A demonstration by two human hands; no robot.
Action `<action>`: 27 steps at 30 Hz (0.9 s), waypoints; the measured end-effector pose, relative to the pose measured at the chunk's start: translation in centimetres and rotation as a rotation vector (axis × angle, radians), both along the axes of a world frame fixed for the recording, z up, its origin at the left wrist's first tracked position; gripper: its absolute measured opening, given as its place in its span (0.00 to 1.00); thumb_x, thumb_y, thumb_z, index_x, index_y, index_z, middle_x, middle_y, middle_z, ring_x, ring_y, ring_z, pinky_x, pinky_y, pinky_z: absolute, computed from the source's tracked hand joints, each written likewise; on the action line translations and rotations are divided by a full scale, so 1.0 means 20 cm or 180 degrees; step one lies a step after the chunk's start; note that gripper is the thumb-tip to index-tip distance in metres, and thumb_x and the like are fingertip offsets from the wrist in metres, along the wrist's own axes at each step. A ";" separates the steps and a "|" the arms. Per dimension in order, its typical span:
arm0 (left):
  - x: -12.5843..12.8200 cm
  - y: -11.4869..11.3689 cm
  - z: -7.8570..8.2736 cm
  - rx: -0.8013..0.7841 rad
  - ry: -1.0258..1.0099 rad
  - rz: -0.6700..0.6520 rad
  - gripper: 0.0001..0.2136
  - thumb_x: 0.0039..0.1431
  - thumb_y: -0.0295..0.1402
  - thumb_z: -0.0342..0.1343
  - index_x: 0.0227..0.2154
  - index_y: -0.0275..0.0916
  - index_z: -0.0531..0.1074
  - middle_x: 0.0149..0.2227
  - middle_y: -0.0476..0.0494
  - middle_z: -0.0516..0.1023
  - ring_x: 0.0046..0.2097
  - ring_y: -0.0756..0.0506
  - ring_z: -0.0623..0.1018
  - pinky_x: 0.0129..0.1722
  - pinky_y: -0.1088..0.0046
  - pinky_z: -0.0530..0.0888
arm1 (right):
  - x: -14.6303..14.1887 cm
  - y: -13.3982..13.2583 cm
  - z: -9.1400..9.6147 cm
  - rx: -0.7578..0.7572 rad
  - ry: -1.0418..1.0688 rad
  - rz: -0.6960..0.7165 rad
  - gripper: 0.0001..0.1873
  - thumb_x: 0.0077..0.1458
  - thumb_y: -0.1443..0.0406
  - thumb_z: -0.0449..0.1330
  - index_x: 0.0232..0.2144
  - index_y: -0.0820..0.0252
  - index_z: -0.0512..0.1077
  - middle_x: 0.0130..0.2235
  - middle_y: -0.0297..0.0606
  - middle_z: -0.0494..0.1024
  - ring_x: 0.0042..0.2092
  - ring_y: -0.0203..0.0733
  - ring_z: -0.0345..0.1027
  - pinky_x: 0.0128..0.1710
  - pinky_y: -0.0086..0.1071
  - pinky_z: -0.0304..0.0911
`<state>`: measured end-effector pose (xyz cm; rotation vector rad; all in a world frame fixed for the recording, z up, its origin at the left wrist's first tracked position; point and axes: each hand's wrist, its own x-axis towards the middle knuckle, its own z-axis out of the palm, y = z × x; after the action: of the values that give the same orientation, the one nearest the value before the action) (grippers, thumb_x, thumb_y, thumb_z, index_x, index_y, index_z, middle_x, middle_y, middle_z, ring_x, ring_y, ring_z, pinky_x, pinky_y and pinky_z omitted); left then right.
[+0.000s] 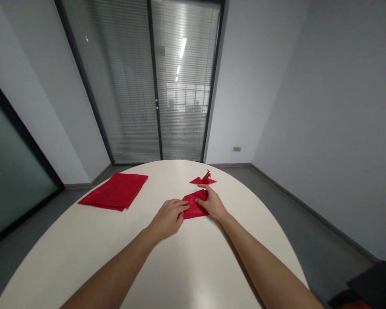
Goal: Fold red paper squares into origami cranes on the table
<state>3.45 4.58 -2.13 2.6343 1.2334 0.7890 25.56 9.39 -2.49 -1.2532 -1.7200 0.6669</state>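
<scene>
A folded piece of red paper (pixel 194 210) lies on the white table between my two hands. My left hand (pixel 172 216) grips its left edge, the fingers on top and the thumb tucked near the lower corner. On the right side my right hand (pixel 213 204) pinches the paper, with the thumb on its upper face and the index finger reaching past the far edge. Just beyond the right fingertips stands a red origami crane (pixel 205 178) with spread wings. What lies under the fingers is hidden.
A stack of red paper sheets (pixel 116 192) lies at the left of the round white table (pixel 167 274). Behind the table are glass panels with blinds (pixel 128 94). A dark object (pixel 376 283) sits at the lower right, beyond the table's edge.
</scene>
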 end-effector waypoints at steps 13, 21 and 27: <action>0.02 -0.05 0.07 -0.0157 0.0712 0.0069 0.27 0.58 0.33 0.52 0.62 0.39 0.66 0.65 0.39 0.66 0.61 0.35 0.67 0.64 0.52 0.60 | -0.01 -0.05 0.03 0.0105 -0.0876 -0.0001 0.33 0.53 0.68 0.62 0.61 0.55 0.62 0.30 0.33 0.75 0.30 0.43 0.67 0.33 0.33 0.59; 0.02 0.00 -0.01 -0.0314 0.0929 0.0249 0.28 0.68 0.43 0.42 0.68 0.39 0.56 0.71 0.38 0.56 0.70 0.35 0.55 0.69 0.49 0.47 | 0.00 -0.03 0.01 0.0285 -0.0914 0.0362 0.28 0.55 0.73 0.57 0.58 0.56 0.66 0.45 0.41 0.80 0.44 0.46 0.73 0.47 0.37 0.64; 0.03 0.01 -0.05 -0.0339 0.0903 0.0516 0.30 0.70 0.43 0.38 0.68 0.31 0.52 0.70 0.32 0.54 0.71 0.35 0.54 0.69 0.51 0.46 | -0.01 -0.03 0.03 0.0528 -0.1385 0.0714 0.24 0.51 0.77 0.53 0.47 0.57 0.77 0.46 0.41 0.81 0.48 0.48 0.72 0.53 0.40 0.62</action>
<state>3.96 4.87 -3.07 2.6507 1.5274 0.3632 25.31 8.88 -1.86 -1.1554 -2.2491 0.3819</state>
